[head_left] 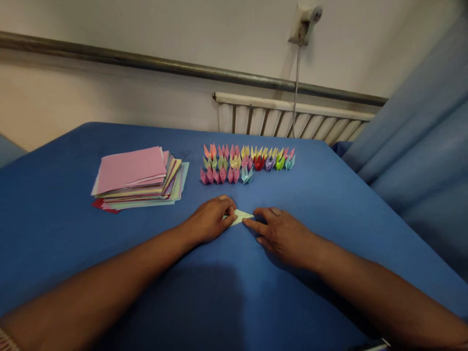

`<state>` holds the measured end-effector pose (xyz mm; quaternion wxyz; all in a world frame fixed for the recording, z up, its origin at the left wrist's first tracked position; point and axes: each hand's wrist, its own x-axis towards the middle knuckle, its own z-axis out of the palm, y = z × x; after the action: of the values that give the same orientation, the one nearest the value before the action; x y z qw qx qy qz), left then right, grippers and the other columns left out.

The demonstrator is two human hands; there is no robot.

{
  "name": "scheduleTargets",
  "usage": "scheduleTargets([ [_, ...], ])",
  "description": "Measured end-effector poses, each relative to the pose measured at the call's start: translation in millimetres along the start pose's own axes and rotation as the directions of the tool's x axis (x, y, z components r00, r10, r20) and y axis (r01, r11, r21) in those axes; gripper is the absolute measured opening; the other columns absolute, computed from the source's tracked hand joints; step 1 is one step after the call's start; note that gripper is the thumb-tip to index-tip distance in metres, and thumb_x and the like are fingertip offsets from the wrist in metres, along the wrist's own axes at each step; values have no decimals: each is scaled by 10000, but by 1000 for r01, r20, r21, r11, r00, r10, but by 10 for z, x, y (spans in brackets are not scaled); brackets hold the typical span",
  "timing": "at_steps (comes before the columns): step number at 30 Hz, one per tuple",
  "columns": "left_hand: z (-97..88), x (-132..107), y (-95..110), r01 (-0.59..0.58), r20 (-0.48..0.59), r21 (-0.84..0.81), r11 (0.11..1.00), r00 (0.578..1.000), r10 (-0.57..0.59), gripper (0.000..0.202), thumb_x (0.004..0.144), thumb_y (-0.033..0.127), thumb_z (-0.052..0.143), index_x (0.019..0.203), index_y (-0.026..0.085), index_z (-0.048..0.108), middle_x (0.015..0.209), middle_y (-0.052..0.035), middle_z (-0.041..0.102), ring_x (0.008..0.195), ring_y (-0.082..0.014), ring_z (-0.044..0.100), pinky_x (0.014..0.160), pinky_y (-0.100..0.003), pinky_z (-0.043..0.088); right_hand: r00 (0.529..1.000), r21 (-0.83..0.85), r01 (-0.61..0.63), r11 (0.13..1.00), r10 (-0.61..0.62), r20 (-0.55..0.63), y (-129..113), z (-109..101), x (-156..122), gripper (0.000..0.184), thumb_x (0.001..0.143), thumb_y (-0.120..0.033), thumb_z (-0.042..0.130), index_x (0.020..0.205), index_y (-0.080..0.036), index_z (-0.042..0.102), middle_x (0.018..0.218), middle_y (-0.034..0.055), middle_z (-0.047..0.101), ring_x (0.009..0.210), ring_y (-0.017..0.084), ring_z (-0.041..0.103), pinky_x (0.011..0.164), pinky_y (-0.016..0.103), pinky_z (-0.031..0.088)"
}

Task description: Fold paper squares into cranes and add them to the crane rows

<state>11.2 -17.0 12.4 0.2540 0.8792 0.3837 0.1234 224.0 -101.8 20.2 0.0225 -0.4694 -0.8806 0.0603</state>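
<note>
While three rows of small folded paper figures point(247, 162) stand toward the back of the blue tabletop point(329, 195), apparently finished, one pale green paper point(240, 217) lies in front of them, between the two hands. Flat, narrow and pointed, it seems only partly folded. The left hand point(215, 219) has a narrow grip, pinching the paper's left end; the right hand point(283, 235), fingers loosely spread, rests fingertips near the pointed right end. To the left, a thick stack of coloured sheets point(133, 170) looks unfolded.
</note>
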Motion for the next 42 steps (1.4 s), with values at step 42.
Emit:
scheduleTargets([
  [42,48,-30,-128,-45,-15,4,999,999,45,117,865,246,491,907,196,589,895,-24,587,809,-166,558,756,-289,431,983,7,-186,983,186,17,-213,118,63,617,942,-456,412,1433,-85,379,1494,198,349,1352,350,330,1047,531,326],
])
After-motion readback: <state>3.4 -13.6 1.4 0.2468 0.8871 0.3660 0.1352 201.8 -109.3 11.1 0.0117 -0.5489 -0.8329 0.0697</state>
